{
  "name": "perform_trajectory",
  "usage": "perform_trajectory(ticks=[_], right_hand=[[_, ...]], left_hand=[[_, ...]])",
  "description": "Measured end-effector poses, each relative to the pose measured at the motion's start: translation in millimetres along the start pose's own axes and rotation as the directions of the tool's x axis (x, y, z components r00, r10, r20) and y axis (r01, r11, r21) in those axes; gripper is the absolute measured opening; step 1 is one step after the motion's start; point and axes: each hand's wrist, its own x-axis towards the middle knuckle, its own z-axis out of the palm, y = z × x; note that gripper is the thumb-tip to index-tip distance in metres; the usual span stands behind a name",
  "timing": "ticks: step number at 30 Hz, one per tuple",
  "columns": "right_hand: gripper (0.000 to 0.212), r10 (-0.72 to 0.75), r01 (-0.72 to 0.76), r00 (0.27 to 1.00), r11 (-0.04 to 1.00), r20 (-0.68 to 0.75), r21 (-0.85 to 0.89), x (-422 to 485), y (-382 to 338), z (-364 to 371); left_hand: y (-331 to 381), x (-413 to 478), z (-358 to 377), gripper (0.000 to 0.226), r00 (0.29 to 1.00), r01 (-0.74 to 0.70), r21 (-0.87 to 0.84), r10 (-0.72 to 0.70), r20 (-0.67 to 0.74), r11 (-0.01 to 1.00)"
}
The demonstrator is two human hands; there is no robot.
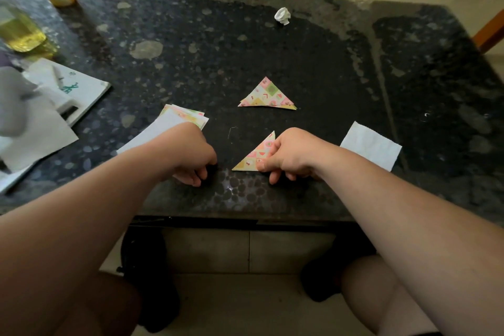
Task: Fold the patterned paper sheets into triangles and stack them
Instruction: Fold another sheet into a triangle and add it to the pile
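The right hand point(289, 155) pinches a folded triangle point(253, 155) by its right side, flat on the tabletop point(300, 63). The triangle's tip points away and its near edge runs left to right. The left hand point(195, 161) rests beside it, fingers curled under, nothing visible in it. Beyond lies the stack point(268, 94), tip pointing away. The unfolded sheets point(188, 114) lie at the left.
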Motion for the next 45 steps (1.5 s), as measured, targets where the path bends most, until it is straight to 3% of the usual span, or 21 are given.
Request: perform_trajectory(ticks=[4, 9, 13, 16, 21, 23, 25, 27, 31, 36, 39, 41, 45], right_hand=[[0.019, -0.02, 0.021, 1.0, 0.999, 0.006, -0.035, 2, 2, 0], [0.017, -0.051, 0.053, 0.998, 0.995, 0.021, -0.083, -2, 6, -4], [0.029, 0.06, -0.057, 0.998, 0.985, 0.012, -0.164, -5, 8, -14], [0.022, 0.149, -0.14, 0.987, 0.98, 0.053, -0.14, -4, 13, -23], [0.015, 0.185, -0.178, 0.981, 0.978, 0.055, -0.112, -7, 24, -35], [0.015, 0.094, -0.094, 0.996, 0.993, -0.001, -0.076, -9, 23, -38], [0.013, -0.11, 0.11, 0.987, 0.994, -0.116, -0.006, -9, 19, -37], [0.025, -0.291, 0.268, 0.932, 0.955, -0.216, -0.13, -12, 12, -33], [0.058, -0.356, 0.306, 0.932, 0.878, -0.073, -0.368, -11, 4, -14], [0.024, -0.365, 0.311, 0.93, 0.847, -0.048, -0.43, -11, 7, -4], [0.021, -0.407, 0.339, 0.91, 0.842, -0.081, -0.419, -12, 11, -3], [0.022, -0.484, 0.394, 0.869, 0.805, -0.106, -0.443, -11, 16, -2], [0.007, -0.595, 0.483, 0.783, 0.765, -0.181, -0.426, -9, 27, -1]], left_hand=[[8, -3, 14, 0.032, 0.994, -0.103, -0.078, 0.099, -0.052, 0.992], [17, -3, 27, 0.029, 0.972, -0.209, 0.172, 0.224, -0.073, 0.963], [20, 1, 22, 0.031, 0.989, -0.144, 0.138, 0.146, -0.003, 0.98], [21, 4, 21, 0.035, 0.995, -0.098, 0.089, 0.095, 0.044, 0.991], [18, 1, 22, 0.031, 0.99, -0.142, 0.12, 0.141, 0.021, 0.982], [15, 1, 25, 0.027, 0.978, -0.202, 0.183, 0.208, -0.011, 0.962], [13, -1, 28, 0.024, 0.96, -0.26, 0.226, 0.277, -0.045, 0.939], [12, -2, 31, 0.024, 0.947, -0.298, 0.237, 0.317, -0.046, 0.925], [13, -3, 33, 0.02, 0.942, -0.321, 0.195, 0.333, -0.034, 0.927], [10, -8, 36, 0.023, 0.916, -0.386, 0.182, 0.4, -0.043, 0.904], [6, -9, 30, 0.026, 0.901, -0.425, 0.125, 0.432, -0.03, 0.896], [5, -10, 26, 0.018, 0.902, -0.43, 0.036, 0.431, -0.031, 0.902], [12, -11, 25, 0.023, 0.937, -0.349, -0.176, 0.345, -0.053, 0.921]])
